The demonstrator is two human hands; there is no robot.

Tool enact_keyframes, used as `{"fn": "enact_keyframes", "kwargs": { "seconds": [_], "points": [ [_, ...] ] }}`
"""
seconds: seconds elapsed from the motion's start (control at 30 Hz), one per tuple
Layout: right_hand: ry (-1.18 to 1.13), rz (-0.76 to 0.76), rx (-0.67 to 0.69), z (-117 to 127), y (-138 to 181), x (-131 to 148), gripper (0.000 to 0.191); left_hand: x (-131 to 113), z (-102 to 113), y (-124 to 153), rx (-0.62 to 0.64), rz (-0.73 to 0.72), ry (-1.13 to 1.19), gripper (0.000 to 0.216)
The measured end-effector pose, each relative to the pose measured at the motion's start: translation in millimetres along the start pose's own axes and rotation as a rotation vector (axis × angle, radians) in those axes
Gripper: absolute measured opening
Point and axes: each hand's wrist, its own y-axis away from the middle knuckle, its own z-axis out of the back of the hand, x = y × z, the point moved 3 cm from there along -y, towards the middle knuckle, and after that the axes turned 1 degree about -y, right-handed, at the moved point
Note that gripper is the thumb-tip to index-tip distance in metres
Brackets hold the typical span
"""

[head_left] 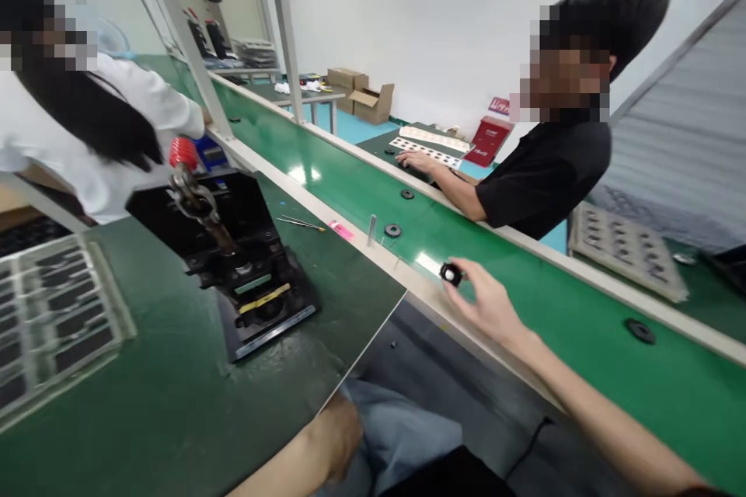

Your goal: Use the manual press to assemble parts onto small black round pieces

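Out over the green conveyor belt, my right hand pinches a small black round part with a pale centre between thumb and fingers. My left hand is curled closed low in the view, by the edge of the green worktable and above my lap. Its fingertips are turned away, so anything inside them is hidden. A black toggle-clamp fixture with a red handle grip stands on the worktable. Black ring-shaped parts lie spaced along the belt.
A tray of black parts sits at the left. Tweezers, a pink strip and a clear upright post are near the belt's rail. Co-workers sit across the belt and at the upper left. Another tray stands at the right.
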Motion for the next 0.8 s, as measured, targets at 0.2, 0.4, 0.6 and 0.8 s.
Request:
{"fn": "enact_keyframes", "kwargs": {
  "seconds": [0.2,0.4,0.6,0.8],
  "points": [
    [0.123,-0.18,0.163,-53.8,-116.8,-64.7,0.038,-1.9,14.2,13.4,0.171,0.038,-0.264,0.022],
    [0.193,-0.399,0.094,-93.0,-180.5,-109.3,0.042,-8.5,20.2,11.3,0.205,-0.015,-0.409,0.02],
    [0.205,-0.397,0.089,-98.5,-159.7,-126.5,0.046,-9.6,18.2,10.2,0.153,-0.055,-0.419,0.018],
    [0.046,-0.105,0.221,-96.8,-125.4,-85.7,0.045,-11.7,20.0,15.2,0.056,-0.06,-0.434,0.013]
  ]
}}
